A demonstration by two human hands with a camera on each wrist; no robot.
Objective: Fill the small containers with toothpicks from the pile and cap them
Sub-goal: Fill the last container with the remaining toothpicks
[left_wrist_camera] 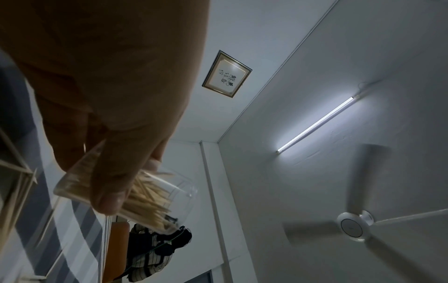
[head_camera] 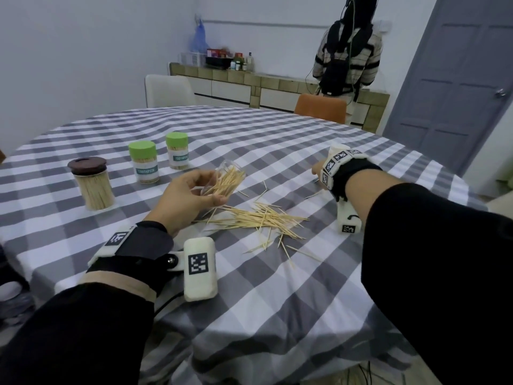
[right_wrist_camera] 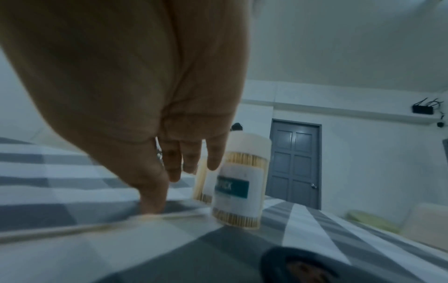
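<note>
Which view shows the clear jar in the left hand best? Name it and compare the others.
The left wrist view: the clear jar fills the foreground, toothpicks plain inside, gripped by the left hand. The head view shows it small and tilted. The right wrist view misses it.

Left hand [head_camera: 191, 198] raised above table, palm turned up, fingers and thumb [left_wrist_camera: 109, 195] curled round clear jar [head_camera: 226, 180], jar tilted. Right hand [head_camera: 319, 173] reaching forward and low, back up, fingers [right_wrist_camera: 213, 159] extended downward, thumb tip at the cloth. Both forearms in black sleeves, wrist straps on.
</note>
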